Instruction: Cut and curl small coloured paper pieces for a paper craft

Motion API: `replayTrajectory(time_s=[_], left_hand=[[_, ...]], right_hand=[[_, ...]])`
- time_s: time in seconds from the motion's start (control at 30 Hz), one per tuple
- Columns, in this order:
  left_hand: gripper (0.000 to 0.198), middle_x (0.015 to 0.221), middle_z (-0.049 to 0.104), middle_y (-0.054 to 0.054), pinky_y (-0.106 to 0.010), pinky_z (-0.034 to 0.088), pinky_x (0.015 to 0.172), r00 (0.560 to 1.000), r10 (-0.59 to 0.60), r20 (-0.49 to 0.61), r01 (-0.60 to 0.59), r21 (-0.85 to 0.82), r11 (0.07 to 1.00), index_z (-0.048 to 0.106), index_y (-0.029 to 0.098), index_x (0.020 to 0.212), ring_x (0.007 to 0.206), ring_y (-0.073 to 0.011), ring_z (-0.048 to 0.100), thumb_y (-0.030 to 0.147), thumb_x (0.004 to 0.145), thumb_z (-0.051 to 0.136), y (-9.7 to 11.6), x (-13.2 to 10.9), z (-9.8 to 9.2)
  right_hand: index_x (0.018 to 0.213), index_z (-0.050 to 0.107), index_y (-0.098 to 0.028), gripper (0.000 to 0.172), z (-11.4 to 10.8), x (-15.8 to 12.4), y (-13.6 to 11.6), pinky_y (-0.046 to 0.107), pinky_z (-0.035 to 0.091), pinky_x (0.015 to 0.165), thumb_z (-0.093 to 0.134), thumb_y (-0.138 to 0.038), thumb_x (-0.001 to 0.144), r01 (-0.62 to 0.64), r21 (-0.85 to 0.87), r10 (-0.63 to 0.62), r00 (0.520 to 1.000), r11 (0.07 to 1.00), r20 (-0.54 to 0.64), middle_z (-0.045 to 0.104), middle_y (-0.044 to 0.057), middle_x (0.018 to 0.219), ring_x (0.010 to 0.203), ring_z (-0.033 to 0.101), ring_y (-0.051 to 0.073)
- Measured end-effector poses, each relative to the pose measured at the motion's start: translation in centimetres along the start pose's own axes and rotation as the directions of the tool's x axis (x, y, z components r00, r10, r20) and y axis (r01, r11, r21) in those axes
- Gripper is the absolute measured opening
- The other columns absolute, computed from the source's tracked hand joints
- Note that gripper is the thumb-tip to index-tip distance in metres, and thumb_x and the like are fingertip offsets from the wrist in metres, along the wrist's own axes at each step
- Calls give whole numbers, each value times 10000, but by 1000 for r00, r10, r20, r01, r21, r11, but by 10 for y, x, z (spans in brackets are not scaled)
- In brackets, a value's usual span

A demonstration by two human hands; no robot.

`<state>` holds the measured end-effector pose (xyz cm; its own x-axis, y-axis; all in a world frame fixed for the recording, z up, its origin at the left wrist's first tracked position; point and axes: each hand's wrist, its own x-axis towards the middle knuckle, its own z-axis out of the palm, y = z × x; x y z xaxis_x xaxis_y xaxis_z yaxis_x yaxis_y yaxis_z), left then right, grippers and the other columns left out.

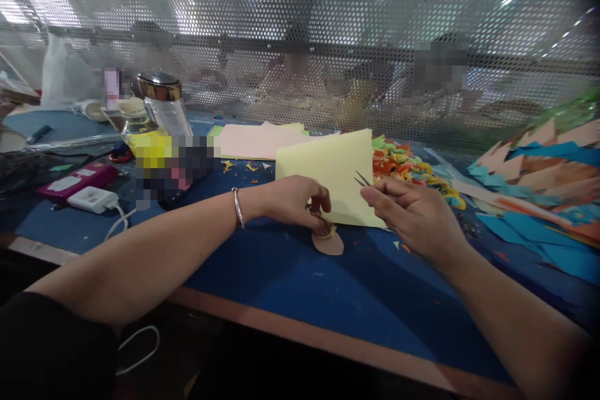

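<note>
My left hand (300,200), with a silver bangle at its wrist, is bent down over a small rounded peach paper piece (330,245). Its curled fingertips are on the piece's upper part, where a pale yellow bit shows; they partly cover it. My right hand (412,215) is raised to the right, closed on thin pointed tweezers (361,178), whose two tips are slightly apart. Behind both hands a pale yellow paper sheet (323,159) stands up at a tilt from the blue tabletop (262,269).
Colourful folded paper pieces (403,165) are heaped behind my right hand. Folded peach and blue paper (548,181) lies at the right. Pink sheets (257,140), a clear bottle (164,103), a white charger (94,198) and a magenta box (77,181) are leftward. A perforated metal screen (328,6) stands behind.
</note>
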<state>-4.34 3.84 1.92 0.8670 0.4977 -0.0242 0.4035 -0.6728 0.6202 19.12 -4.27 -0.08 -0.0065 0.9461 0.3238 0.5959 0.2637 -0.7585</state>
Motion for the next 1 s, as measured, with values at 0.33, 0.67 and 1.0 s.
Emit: replayTrajectory(time_s=[0.33,0.67,1.0], left_hand=[[296,950,691,-75,-318,469,719,997,62,45,-62,-1,998,673,162,928,791,-183,624,297,695,795,4,-3,2],[467,987,695,-43,-291,439,725,962,-106,253,76,123,990,670,186,983,848,-197,612,379,613,880,4,-14,-35],[366,958,668,-80,-315,389,708,994,-85,70,75,140,987,638,178,953,801,-188,558,411,724,802,5,0,-2]], right_hand=[[676,568,-227,600,-1,1,-2,290,240,418,624,-791,873,53,-59,-53,999,997,-5,392,-48,479,429,311,105],[718,588,-225,597,-3,1,1,286,227,438,599,-799,881,89,-103,-89,996,991,5,392,-45,511,461,326,114],[699,596,-225,635,-4,7,6,292,288,483,549,-837,865,73,-292,-36,991,954,132,487,-21,524,486,430,139]])
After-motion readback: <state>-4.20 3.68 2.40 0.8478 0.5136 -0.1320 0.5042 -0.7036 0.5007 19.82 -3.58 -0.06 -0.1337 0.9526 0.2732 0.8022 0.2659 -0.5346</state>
